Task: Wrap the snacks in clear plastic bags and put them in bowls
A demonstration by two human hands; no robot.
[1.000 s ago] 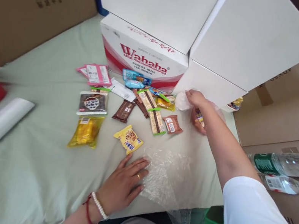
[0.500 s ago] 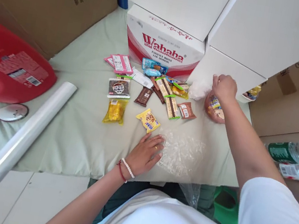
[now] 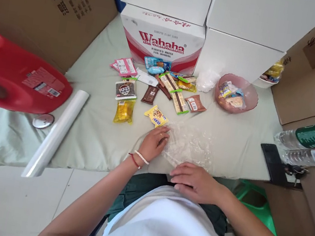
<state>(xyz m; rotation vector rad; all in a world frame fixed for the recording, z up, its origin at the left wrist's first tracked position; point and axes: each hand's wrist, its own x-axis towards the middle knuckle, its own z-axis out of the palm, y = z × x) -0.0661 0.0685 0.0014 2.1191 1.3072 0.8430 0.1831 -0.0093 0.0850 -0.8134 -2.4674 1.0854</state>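
Note:
A crumpled clear plastic bag [image 3: 189, 144] lies flat near the table's front edge. My left hand [image 3: 153, 142] rests on its left side, fingers loosely bent and thumb apart from them. Over the bag's near edge is my right hand [image 3: 195, 181], its fingers stretched out, holding nothing I can see. Just beyond my left fingers sits a yellow cookie packet [image 3: 157, 116]. Farther back are a brown packet [image 3: 196, 103], a green-ended wafer bar [image 3: 179, 101], a dark brown bar [image 3: 150, 94] and a yellow-wrapped snack [image 3: 124, 111].
A pink glass bowl [image 3: 250, 100] with snacks stands at the back right, beside a white plastic clump [image 3: 206, 80]. Behind is a Wahaha carton [image 3: 162, 39]. A red jug [image 3: 21, 73] and white roll [image 3: 57, 133] lie left; bottles [image 3: 314, 137] and a phone [image 3: 273, 163] lie right.
My right hand has come back from the bowl to the near edge of the plastic bag. My left hand stays by the bag, its fingers now more bent. The view has shifted.

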